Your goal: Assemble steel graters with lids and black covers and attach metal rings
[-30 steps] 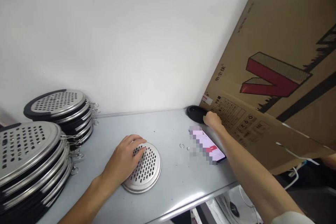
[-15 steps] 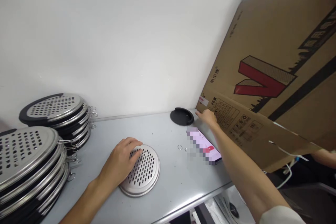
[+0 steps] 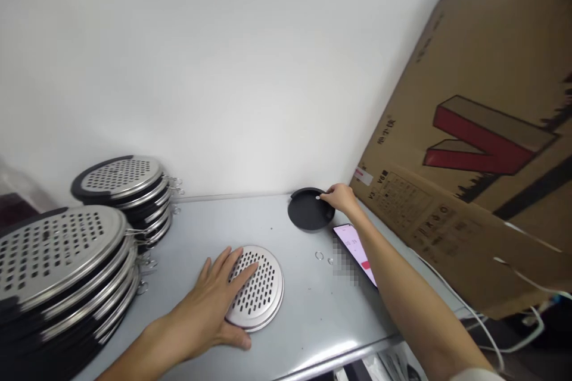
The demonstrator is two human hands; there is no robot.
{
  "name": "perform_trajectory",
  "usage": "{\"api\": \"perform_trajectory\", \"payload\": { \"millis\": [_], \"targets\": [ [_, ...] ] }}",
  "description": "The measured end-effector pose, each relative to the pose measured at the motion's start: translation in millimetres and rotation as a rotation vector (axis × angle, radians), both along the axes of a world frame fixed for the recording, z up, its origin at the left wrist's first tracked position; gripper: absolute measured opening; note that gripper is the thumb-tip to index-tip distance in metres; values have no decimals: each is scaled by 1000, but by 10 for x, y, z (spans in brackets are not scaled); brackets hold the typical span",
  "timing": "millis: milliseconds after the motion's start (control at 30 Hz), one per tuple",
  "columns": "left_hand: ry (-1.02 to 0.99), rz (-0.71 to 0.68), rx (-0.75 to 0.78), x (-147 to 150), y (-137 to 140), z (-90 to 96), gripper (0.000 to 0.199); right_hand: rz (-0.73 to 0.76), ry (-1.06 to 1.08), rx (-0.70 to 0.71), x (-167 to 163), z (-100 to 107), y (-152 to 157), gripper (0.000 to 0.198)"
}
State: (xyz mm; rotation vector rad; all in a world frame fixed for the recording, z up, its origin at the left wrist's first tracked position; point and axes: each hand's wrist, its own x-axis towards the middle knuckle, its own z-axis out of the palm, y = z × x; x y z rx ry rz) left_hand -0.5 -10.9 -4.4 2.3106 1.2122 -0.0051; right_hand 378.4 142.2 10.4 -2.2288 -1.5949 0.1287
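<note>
The fingers of the left hand (image 3: 210,303) are spread apart over the left part of a round perforated metal disc (image 3: 263,289), which lies flat near the middle of the grey table (image 3: 304,321); the thumb reaches past the disc's near edge. The fingers of the right hand (image 3: 342,197) are drawn together at the far right side of a round black dish (image 3: 310,214), with a small white spot (image 3: 317,197) at their tips; whether they grip the dish's rim or something small cannot be told. The dish sits on the far side of the table near the white wall (image 3: 223,71), to the right of the metal disc and beyond it. Between the disc and a phone (image 3: 353,242) on the right lie two small wire rings (image 3: 319,256). The phone's screen is lit, and the right forearm passes over its right part. A large cardboard box (image 3: 473,208) with a red V stands along the right side. On the left are two stacks of black-edged perforated plates, a near stack (image 3: 58,256) and a far stack (image 3: 123,175), with wire loops sticking out on their right.
</note>
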Motion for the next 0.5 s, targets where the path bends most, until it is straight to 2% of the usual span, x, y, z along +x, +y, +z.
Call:
{"api": "perform_trajectory", "payload": {
  "millis": [200, 300, 367, 500],
  "targets": [
    [-136, 117, 67, -249, 109, -161, 100, 231, 39, 145, -694, 28, -455, 32],
    [-227, 176, 75, -321, 73, -202, 96, 299, 50, 248, -928, 5, -706, 34],
    [-255, 193, 79, -347, 27, -208, 93, 296, 68, 276, -1010, -2, -861, 35],
    [-258, 186, 57, -418, -49, -205, 94, 199, 213, 183, -1024, -39, -1157, 38]
  ]
}}
